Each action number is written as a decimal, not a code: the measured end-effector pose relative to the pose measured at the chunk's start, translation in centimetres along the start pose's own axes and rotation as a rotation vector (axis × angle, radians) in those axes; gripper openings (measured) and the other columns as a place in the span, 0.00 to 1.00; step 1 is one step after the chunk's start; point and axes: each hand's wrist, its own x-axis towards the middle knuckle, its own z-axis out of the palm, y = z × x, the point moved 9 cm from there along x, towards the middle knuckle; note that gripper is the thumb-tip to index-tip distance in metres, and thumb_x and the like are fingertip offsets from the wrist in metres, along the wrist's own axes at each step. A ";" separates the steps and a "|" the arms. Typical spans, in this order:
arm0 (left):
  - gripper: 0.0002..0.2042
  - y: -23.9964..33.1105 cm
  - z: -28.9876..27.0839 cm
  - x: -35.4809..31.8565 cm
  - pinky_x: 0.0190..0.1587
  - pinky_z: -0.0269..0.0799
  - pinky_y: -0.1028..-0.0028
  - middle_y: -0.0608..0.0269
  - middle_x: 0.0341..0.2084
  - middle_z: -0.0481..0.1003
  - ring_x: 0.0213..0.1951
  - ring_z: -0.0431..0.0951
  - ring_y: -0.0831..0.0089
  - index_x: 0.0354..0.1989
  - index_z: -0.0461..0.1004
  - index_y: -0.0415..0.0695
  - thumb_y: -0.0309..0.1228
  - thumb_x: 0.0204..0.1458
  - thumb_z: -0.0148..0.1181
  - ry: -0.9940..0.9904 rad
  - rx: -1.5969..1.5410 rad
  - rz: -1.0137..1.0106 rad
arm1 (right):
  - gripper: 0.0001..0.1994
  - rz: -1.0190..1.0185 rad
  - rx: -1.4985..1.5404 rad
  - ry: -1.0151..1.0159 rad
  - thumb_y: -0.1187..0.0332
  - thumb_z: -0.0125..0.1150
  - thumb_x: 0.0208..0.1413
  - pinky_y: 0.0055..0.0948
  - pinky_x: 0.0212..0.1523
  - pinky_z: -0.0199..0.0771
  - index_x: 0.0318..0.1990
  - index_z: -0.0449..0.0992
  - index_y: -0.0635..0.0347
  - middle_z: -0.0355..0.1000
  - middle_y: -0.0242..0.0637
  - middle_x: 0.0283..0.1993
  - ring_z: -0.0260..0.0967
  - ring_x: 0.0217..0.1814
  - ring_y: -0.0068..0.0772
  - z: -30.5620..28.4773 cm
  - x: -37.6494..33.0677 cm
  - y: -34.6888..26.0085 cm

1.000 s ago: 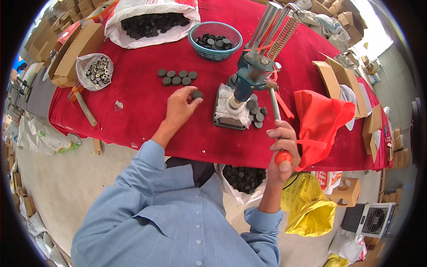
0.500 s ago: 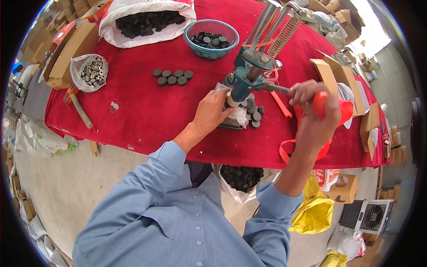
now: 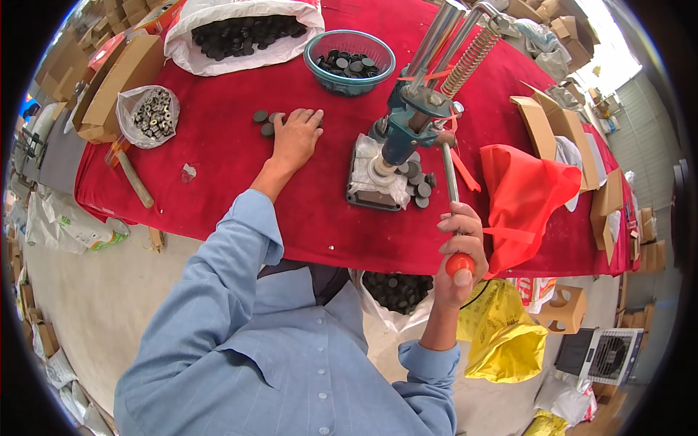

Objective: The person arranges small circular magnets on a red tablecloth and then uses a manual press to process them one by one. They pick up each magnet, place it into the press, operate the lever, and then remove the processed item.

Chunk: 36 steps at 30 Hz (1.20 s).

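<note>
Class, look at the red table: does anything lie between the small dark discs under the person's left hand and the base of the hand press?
Nothing visible does. The left hand rests on the dark discs, and only bare red tablecloth lies between them and the press base. The right hand grips the press lever, off to the side.

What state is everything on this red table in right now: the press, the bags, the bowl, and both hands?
Lever: pulled down toward the person.
Right hand: closed around the lever, just above its red knob.
Left hand: flat, fingers spread over dark discs on the red cloth.
White sack: open, full of dark discs.
Teal bowl: partly filled with discs.
Small bag: open, holding small metal parts.
</note>
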 end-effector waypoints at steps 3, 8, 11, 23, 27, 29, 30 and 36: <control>0.20 1.6 0.1 -0.2 0.62 0.66 0.50 0.59 0.53 0.83 0.57 0.79 0.61 0.60 0.81 0.47 0.33 0.59 0.68 -0.036 -0.022 0.062 | 0.34 -0.004 -0.041 -0.030 0.32 0.52 0.66 0.53 0.62 0.71 0.31 0.75 0.61 0.77 0.46 0.42 0.72 0.62 0.58 -0.4 0.4 -0.4; 0.21 4.8 -2.8 -1.7 0.53 0.75 0.60 0.56 0.46 0.85 0.51 0.82 0.57 0.56 0.83 0.43 0.32 0.54 0.73 -0.114 -0.291 0.083 | 0.33 -0.040 -0.002 -0.082 0.37 0.52 0.67 0.52 0.61 0.71 0.30 0.75 0.64 0.76 0.47 0.39 0.75 0.56 0.54 -0.7 4.4 -2.3; 0.22 7.9 -4.5 -2.6 0.51 0.77 0.57 0.53 0.43 0.84 0.47 0.82 0.53 0.57 0.82 0.41 0.32 0.53 0.74 -0.077 -0.615 0.003 | 0.30 -0.035 0.105 -0.108 0.43 0.51 0.68 0.48 0.57 0.73 0.30 0.74 0.68 0.74 0.47 0.35 0.74 0.47 0.47 -0.4 8.2 -2.8; 0.42 14.8 -3.9 -1.5 0.43 0.78 0.54 0.48 0.35 0.80 0.40 0.81 0.50 0.75 0.62 0.35 0.32 0.53 0.77 -0.029 -0.614 -0.027 | 0.28 0.135 0.273 -0.076 0.49 0.49 0.69 0.45 0.51 0.76 0.30 0.73 0.70 0.71 0.45 0.31 0.72 0.39 0.42 -0.5 13.5 -1.5; 0.44 14.4 -3.2 -1.7 0.44 0.78 0.54 0.47 0.38 0.81 0.42 0.82 0.48 0.76 0.61 0.34 0.34 0.52 0.77 -0.096 -0.593 -0.062 | 0.28 0.072 0.240 -0.083 0.47 0.50 0.68 0.46 0.51 0.75 0.30 0.72 0.69 0.71 0.46 0.32 0.73 0.40 0.45 -0.6 11.8 -1.7; 0.45 14.1 -3.5 -1.9 0.46 0.79 0.55 0.48 0.42 0.83 0.43 0.82 0.49 0.77 0.60 0.36 0.35 0.52 0.77 -0.046 -0.647 -0.021 | 0.29 0.008 0.208 -0.078 0.45 0.51 0.68 0.47 0.52 0.75 0.29 0.72 0.68 0.71 0.47 0.33 0.73 0.43 0.47 -0.5 9.8 -1.9; 0.45 13.9 -3.7 -2.0 0.46 0.80 0.55 0.49 0.44 0.83 0.44 0.83 0.50 0.77 0.60 0.37 0.36 0.52 0.77 -0.021 -0.674 -0.002 | 0.30 -0.018 0.185 -0.058 0.44 0.51 0.67 0.48 0.53 0.75 0.29 0.71 0.67 0.72 0.48 0.33 0.74 0.44 0.49 -0.2 8.4 -2.1; 0.24 7.6 -5.0 -2.4 0.57 0.78 0.57 0.49 0.55 0.82 0.52 0.81 0.51 0.61 0.80 0.41 0.32 0.55 0.74 0.019 -0.606 -0.112 | 0.32 -0.003 0.113 0.059 0.35 0.53 0.67 0.54 0.63 0.73 0.32 0.70 0.60 0.73 0.48 0.44 0.68 0.66 0.57 0.1 -1.1 0.4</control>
